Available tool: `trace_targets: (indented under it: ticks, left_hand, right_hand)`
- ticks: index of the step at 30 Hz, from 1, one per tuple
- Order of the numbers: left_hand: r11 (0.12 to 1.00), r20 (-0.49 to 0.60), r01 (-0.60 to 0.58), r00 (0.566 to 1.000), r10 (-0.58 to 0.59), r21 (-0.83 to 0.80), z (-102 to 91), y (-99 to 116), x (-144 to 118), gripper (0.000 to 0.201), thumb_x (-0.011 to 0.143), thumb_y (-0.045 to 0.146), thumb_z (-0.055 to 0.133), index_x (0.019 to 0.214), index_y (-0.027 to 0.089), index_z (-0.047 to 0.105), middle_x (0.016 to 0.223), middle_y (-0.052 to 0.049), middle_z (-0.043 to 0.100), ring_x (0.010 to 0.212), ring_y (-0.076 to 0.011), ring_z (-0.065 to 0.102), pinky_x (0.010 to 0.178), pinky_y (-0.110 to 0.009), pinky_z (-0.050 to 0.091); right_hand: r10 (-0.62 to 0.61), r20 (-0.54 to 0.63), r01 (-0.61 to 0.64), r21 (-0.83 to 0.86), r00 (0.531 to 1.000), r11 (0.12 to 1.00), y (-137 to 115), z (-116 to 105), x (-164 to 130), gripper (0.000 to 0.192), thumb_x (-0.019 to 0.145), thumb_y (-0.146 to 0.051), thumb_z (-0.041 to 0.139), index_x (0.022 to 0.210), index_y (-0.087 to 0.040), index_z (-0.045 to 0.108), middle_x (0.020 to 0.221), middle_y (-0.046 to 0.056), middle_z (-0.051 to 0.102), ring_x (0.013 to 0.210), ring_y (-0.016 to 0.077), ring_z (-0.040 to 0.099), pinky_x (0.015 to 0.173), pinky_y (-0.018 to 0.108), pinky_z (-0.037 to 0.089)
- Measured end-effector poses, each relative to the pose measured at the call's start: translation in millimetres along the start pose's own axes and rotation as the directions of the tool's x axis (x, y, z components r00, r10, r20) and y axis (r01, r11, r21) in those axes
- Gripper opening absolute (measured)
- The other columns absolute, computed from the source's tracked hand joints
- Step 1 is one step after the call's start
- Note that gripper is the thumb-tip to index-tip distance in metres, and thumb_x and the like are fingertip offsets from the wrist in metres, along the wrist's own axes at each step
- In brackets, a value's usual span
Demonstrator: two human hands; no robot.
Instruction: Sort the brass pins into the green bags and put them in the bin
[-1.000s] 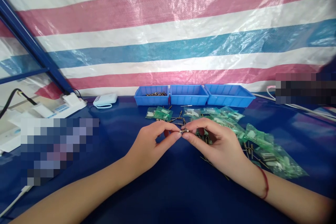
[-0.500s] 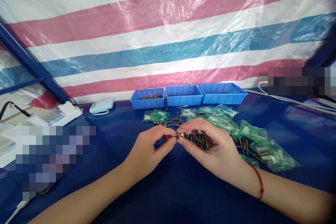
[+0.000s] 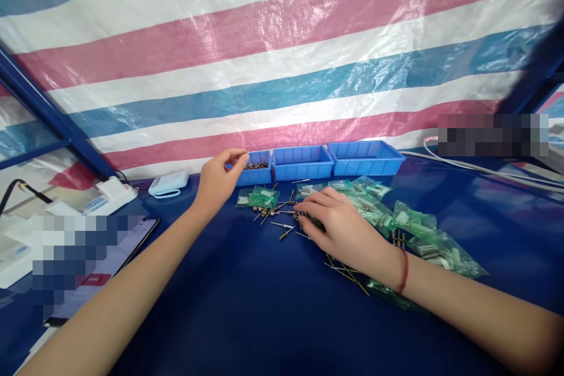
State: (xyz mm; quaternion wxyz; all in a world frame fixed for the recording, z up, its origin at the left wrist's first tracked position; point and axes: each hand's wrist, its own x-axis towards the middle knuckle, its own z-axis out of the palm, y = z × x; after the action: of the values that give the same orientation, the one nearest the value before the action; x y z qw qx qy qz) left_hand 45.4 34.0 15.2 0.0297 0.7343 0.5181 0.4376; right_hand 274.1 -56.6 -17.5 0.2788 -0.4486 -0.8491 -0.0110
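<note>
Head view shows our left hand [image 3: 218,179] extended to the leftmost blue bin [image 3: 257,171], fingertips [image 3: 240,158] pinched together just above its near left rim. We cannot tell whether a small part sits between them; nothing shows past the tips. That bin holds a shallow heap of small brass parts [image 3: 256,165]. The middle bin [image 3: 301,163] and the right bin [image 3: 365,157] show no contents from this angle.

Our right hand [image 3: 341,229] lies palm down on the blue table cover [image 3: 247,305], fingers loosely spread and slightly curled over the scatter of loose brass pins [image 3: 282,224]. The fingertips touch or nearly touch the pins nearest them; no pin is visibly gripped, so we record that hand as open.

Progress, in our judgement: partial. Some parts are already in the left bin, while many pins remain loose on the cover, both ahead of the right fingers and beside the right wrist [image 3: 348,273]. Green packets [image 3: 414,229] lie in a row from just in front of the bins out to the right, apparently still filled.

Elsewhere: a phone [image 3: 132,241] lies beside the left forearm, and a white device [image 3: 168,183] sits left of the bins.
</note>
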Motion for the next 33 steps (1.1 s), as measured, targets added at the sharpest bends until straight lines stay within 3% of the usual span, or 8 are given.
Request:
trace_targets:
  ticks: [3, 5, 12, 17, 20, 23, 27, 33]
  left_hand:
    - [0.997, -0.005, -0.007, 1.0, 0.008, 0.08, 12.5, -13, 20, 0.031, 0.083, 0.027, 0.058, 0.11, 0.016, 0.067, 0.113, -0.011, 0.069, 0.111, -0.0292, 0.057, 0.098, -0.044, 0.04]
    - [0.993, 0.004, -0.025, 1.0, 0.024, 0.111, 19.7, -10, 14, 0.036, 0.081, 0.024, 0.059, 0.116, 0.016, 0.064, 0.12, -0.013, 0.064, 0.118, -0.0317, 0.05, 0.102, -0.05, 0.034]
    - [0.98, 0.2, -0.197, 0.96, 0.194, -0.006, 18.3, 33, -54, 0.021, 0.086, 0.017, 0.053, 0.1, 0.022, 0.068, 0.105, -0.004, 0.068, 0.105, -0.0224, 0.054, 0.097, -0.04, 0.04]
    - [0.975, 0.26, -0.178, 0.943, 0.209, -0.136, 15.5, 46, -85, 0.024, 0.087, 0.014, 0.053, 0.105, 0.022, 0.066, 0.104, -0.004, 0.069, 0.1, -0.021, 0.058, 0.09, -0.038, 0.045]
    - [0.971, 0.25, -0.151, 0.948, 0.196, -0.186, 12.7, 47, -91, 0.024, 0.085, 0.016, 0.057, 0.107, 0.022, 0.065, 0.102, -0.004, 0.071, 0.093, -0.0196, 0.061, 0.084, -0.034, 0.048]
    - [0.96, 0.236, -0.134, 0.952, 0.194, -0.247, 7.5, 49, -90, 0.019, 0.084, 0.018, 0.061, 0.102, 0.022, 0.067, 0.093, -0.001, 0.072, 0.08, -0.0158, 0.062, 0.074, -0.028, 0.049]
    - [0.95, 0.216, -0.104, 0.961, 0.172, -0.294, 1.9, 53, -88, 0.015, 0.082, 0.018, 0.063, 0.096, 0.021, 0.069, 0.082, 0.0, 0.072, 0.067, -0.0128, 0.06, 0.062, -0.024, 0.047]
    - [0.945, 0.18, -0.078, 0.973, 0.141, -0.317, 0.8, 56, -87, 0.011, 0.081, 0.02, 0.064, 0.091, 0.019, 0.069, 0.073, 0.001, 0.07, 0.062, -0.0116, 0.059, 0.059, -0.023, 0.046]
  right_hand:
    - [0.002, 0.053, 0.002, -0.075, 0.999, 0.997, -2, 5, 1, 0.021, 0.09, -0.028, 0.054, 0.097, -0.017, 0.071, 0.086, 0.009, 0.065, 0.087, 0.0246, 0.053, 0.076, 0.039, 0.041]
    - [0.019, 0.05, -0.014, -0.084, 0.999, 0.996, -3, 8, 2, 0.02, 0.09, -0.026, 0.054, 0.092, -0.018, 0.072, 0.084, 0.008, 0.065, 0.086, 0.024, 0.052, 0.074, 0.038, 0.04]
    - [0.071, 0.051, -0.07, -0.016, 0.996, 0.997, -1, 12, 5, 0.013, 0.086, -0.021, 0.058, 0.087, -0.019, 0.071, 0.084, 0.006, 0.066, 0.083, 0.0228, 0.052, 0.07, 0.036, 0.038]
    - [0.095, -0.041, -0.086, 0.187, 0.995, 0.979, -2, 8, 1, 0.012, 0.087, -0.021, 0.058, 0.087, -0.022, 0.07, 0.087, 0.004, 0.07, 0.09, 0.023, 0.056, 0.079, 0.04, 0.04]
    - [0.155, -0.092, -0.098, 0.444, 0.984, 0.89, -5, 2, -2, 0.011, 0.087, -0.023, 0.06, 0.091, -0.023, 0.07, 0.091, 0.003, 0.072, 0.09, 0.0203, 0.06, 0.082, 0.038, 0.045]
    - [0.21, -0.052, -0.136, 0.608, 0.976, 0.783, -9, -2, -3, 0.014, 0.087, -0.028, 0.059, 0.094, -0.024, 0.071, 0.093, 0.002, 0.072, 0.088, 0.0188, 0.064, 0.079, 0.034, 0.049]
    - [0.275, 0.036, -0.222, 0.692, 0.961, 0.686, -17, -6, -4, 0.018, 0.087, -0.033, 0.059, 0.094, -0.024, 0.073, 0.089, 0.002, 0.073, 0.083, 0.0196, 0.066, 0.072, 0.033, 0.052]
    - [0.349, 0.104, -0.288, 0.796, 0.932, 0.532, -21, -6, -3, 0.021, 0.087, -0.037, 0.059, 0.094, -0.022, 0.072, 0.09, 0.003, 0.073, 0.082, 0.018, 0.066, 0.069, 0.029, 0.053]
